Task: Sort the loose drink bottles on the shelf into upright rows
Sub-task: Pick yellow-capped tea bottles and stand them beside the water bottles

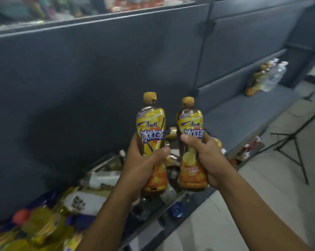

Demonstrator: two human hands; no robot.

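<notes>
Low in the frame, two forearms reach up to centre, where the left hand point(144, 160) is wrapped around one yellow-labelled plastic iced-tea bottle with an amber cap point(151, 134) and the right hand point(210, 160) is closed round its twin point(191, 142); both bottles are held upright, side by side, above the heap of loose bottles point(77, 200) at lower left. Full and stiff, they look moderately heavy; the glossy sleeves may slip, so the narrowed waist seems the best hold. A few sorted bottles point(265, 77) stand on the grey shelf point(243, 120) at right.

- Two bottles upright at frame centre, left bottle point(151, 127) beside right bottle point(190, 134).
- Loose pile point(84, 200) on shelf point(243, 120), lower left.
- Standing group point(265, 77) upper right.
</notes>
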